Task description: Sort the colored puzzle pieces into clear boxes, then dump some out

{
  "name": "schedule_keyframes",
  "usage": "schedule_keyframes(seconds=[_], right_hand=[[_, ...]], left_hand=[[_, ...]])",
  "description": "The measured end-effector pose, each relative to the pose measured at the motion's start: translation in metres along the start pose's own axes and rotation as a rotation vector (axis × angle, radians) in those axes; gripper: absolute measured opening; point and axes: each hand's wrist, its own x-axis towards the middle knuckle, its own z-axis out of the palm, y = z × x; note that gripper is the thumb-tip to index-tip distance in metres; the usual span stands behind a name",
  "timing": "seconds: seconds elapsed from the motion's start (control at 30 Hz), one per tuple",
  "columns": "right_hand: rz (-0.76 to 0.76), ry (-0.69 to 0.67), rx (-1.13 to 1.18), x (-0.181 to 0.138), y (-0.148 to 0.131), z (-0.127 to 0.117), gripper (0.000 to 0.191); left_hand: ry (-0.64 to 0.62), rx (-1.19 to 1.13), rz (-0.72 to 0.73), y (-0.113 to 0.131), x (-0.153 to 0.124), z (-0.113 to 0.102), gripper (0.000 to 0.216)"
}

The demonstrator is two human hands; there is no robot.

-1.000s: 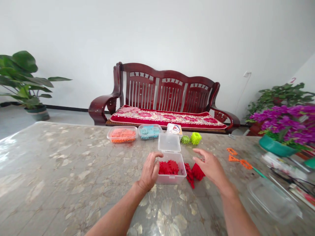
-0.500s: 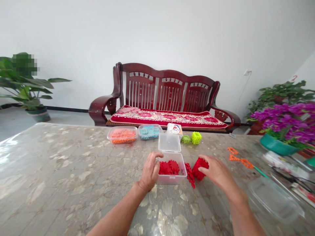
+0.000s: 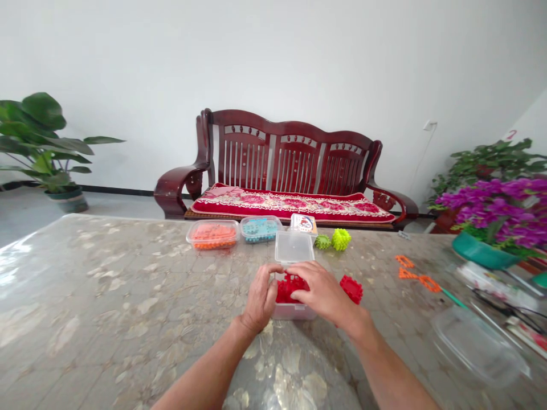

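Note:
A clear plastic box (image 3: 294,312) stands on the table with its lid (image 3: 294,247) flipped back. Red toothed toy building pieces (image 3: 284,292) fill part of it. My left hand (image 3: 261,297) grips the left wall of the box, thumb inside the rim. Over the right side of the box is my right hand (image 3: 320,290), its fingers and thumb curled round a red toy piece (image 3: 296,282) at the opening. The hand hides the box's right wall. Just beyond its wrist, another red toothed piece (image 3: 351,289) sits on the table.
Along the far edge are a tub of orange pieces (image 3: 213,235), a tub of blue pieces (image 3: 260,229), a small printed box (image 3: 303,224) and green toothed balls (image 3: 341,240). Orange pieces (image 3: 408,274), a clear lid (image 3: 478,347) and a flower pot (image 3: 482,250) lie to the right.
My right hand has moved left from the red pieces on the table to the box, with a red piece at its fingers. My left hand stays on the box.

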Motion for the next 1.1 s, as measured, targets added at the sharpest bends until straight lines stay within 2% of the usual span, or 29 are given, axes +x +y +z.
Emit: schedule_keyframes(seconds=[0.1, 0.23, 0.37, 0.5, 0.7, 0.83, 0.93, 1.1], right_hand=[[0.006, 0.018, 0.037, 0.003, 0.004, 0.006, 0.044], [0.127, 0.129, 0.032, -0.006, 0.016, 0.004, 0.034], [0.205, 0.134, 0.008, -0.012, 0.021, 0.000, 0.030], [0.185, 0.127, -0.026, -0.007, 0.015, 0.005, 0.033], [0.126, 0.148, -0.042, -0.005, 0.012, 0.014, 0.027], [0.199, 0.268, -0.044, -0.019, 0.031, -0.004, 0.025], [0.337, 0.351, -0.126, -0.038, 0.058, -0.027, 0.029], [0.507, 0.158, -0.287, -0.069, 0.090, -0.050, 0.050]], left_hand=[[0.014, -0.009, 0.011, 0.000, 0.000, 0.000, 0.025], [0.020, -0.014, 0.005, 0.001, 0.001, 0.001, 0.025], [0.013, -0.015, -0.016, 0.001, 0.000, 0.001, 0.025], [0.014, -0.019, -0.004, -0.001, -0.001, 0.001, 0.025], [0.026, -0.018, 0.005, -0.005, -0.001, 0.002, 0.027], [0.013, -0.018, -0.001, -0.005, -0.001, 0.001, 0.027], [0.007, -0.015, -0.001, -0.004, -0.001, 0.001, 0.027], [0.001, -0.014, -0.010, -0.004, -0.001, 0.002, 0.027]])
